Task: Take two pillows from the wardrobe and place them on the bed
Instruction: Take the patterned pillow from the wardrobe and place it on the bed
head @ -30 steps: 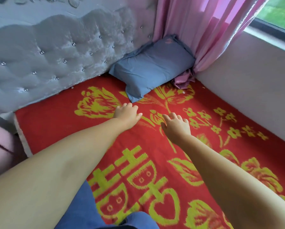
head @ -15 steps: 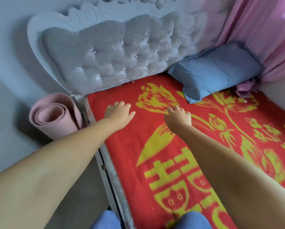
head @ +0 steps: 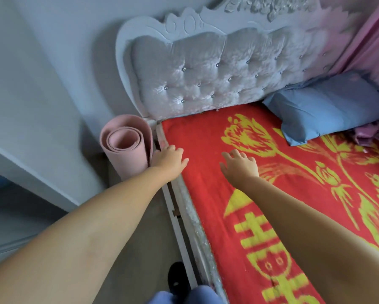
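One blue pillow [head: 324,109] lies at the head of the bed, against the tufted grey headboard [head: 217,77] near the right corner. The bed is covered by a red blanket with yellow flowers [head: 206,137]. My left hand [head: 169,160] hangs over the bed's left edge with relaxed fingers and holds nothing. My right hand [head: 240,164] is stretched out above the red blanket, fingers spread, also holding nothing. No second pillow is in view.
A rolled pink mat [head: 126,148] stands on the floor beside the bed's head corner. A white panel [head: 19,106] fills the left side. A pink curtain [head: 373,36] hangs at the far right. A dark shoe [head: 177,279] shows at the bottom.
The view has swung left, away from the window and pillow toward the bed's left edge. Both hands have moved left with it; the left hand now hangs over the bed's side rail.
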Motion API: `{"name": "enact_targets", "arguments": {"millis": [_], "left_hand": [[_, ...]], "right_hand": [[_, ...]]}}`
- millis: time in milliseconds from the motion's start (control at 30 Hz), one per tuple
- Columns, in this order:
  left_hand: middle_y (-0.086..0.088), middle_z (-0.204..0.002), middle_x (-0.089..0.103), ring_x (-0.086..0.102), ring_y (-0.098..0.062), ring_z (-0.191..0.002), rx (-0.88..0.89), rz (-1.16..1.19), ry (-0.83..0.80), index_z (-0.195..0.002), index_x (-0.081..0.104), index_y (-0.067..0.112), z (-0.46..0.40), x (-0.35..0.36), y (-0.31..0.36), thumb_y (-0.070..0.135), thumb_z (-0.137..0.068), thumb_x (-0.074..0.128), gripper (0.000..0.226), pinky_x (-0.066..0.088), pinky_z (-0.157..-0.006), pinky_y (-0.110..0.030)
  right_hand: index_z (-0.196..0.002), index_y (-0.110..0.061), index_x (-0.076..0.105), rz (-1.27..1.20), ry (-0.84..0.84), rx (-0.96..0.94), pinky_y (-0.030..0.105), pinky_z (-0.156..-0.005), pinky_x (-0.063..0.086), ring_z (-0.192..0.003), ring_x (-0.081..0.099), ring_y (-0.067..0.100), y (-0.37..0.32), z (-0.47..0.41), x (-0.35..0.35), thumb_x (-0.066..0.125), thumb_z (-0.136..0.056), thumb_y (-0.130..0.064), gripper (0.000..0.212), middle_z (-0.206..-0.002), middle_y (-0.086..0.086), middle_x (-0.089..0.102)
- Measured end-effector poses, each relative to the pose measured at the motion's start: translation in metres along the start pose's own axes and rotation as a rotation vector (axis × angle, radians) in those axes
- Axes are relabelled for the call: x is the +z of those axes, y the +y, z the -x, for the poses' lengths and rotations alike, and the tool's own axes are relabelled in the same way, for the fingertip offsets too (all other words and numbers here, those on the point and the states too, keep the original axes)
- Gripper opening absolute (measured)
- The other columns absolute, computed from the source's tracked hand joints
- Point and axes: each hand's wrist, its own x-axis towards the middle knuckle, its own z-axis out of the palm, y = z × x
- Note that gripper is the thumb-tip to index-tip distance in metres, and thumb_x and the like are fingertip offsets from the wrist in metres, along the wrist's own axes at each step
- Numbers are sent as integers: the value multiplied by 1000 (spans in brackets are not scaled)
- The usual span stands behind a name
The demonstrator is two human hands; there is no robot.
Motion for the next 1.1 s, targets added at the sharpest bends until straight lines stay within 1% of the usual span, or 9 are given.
{"name": "enact_targets", "arguments": {"millis": [167, 233, 367, 467, 567, 667, 867, 1000, 1100], "left_hand": [[-13, -118, 56, 51, -32, -109, -91, 53, 67, -109, 57, 9, 61, 5, -71, 39, -96, 38, 37, 42, -81, -38], [-12, -118, 56, 53, -32, -108, -124, 26, 54, -109, 57, 10, 96, 12, -98, 41, -95, 40, 38, 40, -75, -36], [-11, -119, 56, 51, -31, -111, -224, 9, -25, -116, 55, 15, 160, 27, -144, 44, -95, 37, 41, 43, -82, -39], [-10, -116, 57, 52, -29, -110, -274, 29, -2, -114, 56, 16, 197, 31, -175, 45, -95, 38, 40, 43, -80, -39], [-9, -116, 57, 53, -29, -110, -326, 32, 19, -112, 57, 16, 233, 30, -218, 45, -94, 38, 39, 43, -79, -37], [-8, -118, 56, 52, -28, -111, -428, 53, 45, -116, 56, 17, 268, 25, -282, 45, -95, 38, 40, 44, -81, -38], [-10, -121, 56, 52, -30, -113, -551, 58, 54, -119, 55, 16, 327, 11, -434, 43, -94, 42, 40, 46, -89, -40], [-10, -123, 55, 51, -30, -115, -563, 28, 61, -123, 53, 16, 359, -7, -526, 42, -94, 43, 40, 44, -89, -37], [-11, -127, 53, 50, -30, -117, -599, 16, 18, -127, 50, 15, 372, -12, -583, 41, -95, 42, 42, 43, -90, -37]], "right_hand": [[-140, -21, 41, -12, 57, -99, 44, -98, 40, -122, 49, 29, -69, 18, 1, 32, -101, -35, 42, -137, 7, 47], [-141, -21, 41, -51, 48, -148, 44, -99, 40, -123, 49, 29, -103, 36, 4, 31, -101, -36, 43, -138, 7, 48], [-138, -20, 43, -37, 8, -279, 43, -97, 40, -123, 49, 29, -171, 75, 14, 32, -101, -36, 42, -137, 7, 48], [-137, -21, 44, -17, -7, -343, 43, -98, 38, -124, 48, 30, -216, 88, 15, 35, -100, -36, 41, -136, 7, 48], [-135, -19, 46, 40, -24, -414, 44, -97, 41, -122, 49, 31, -269, 93, 12, 41, -99, -27, 38, -133, 8, 49], [-133, -18, 47, 101, -28, -552, 42, -91, 44, -119, 51, 31, -341, 99, 10, 42, -97, -24, 36, -129, 8, 50], [-133, -19, 49, 36, -71, -731, 44, -91, 51, -120, 52, 28, -518, 106, 8, 35, -102, -36, 38, -133, 7, 50], [-133, -20, 49, -15, -104, -712, 43, -91, 49, -123, 50, 29, -623, 103, -3, 33, -101, -39, 41, -137, 7, 49], [-131, -19, 52, -68, -93, -658, 41, -89, 49, -121, 51, 28, -670, 95, -11, 35, -100, -38, 40, -137, 6, 50]]}}
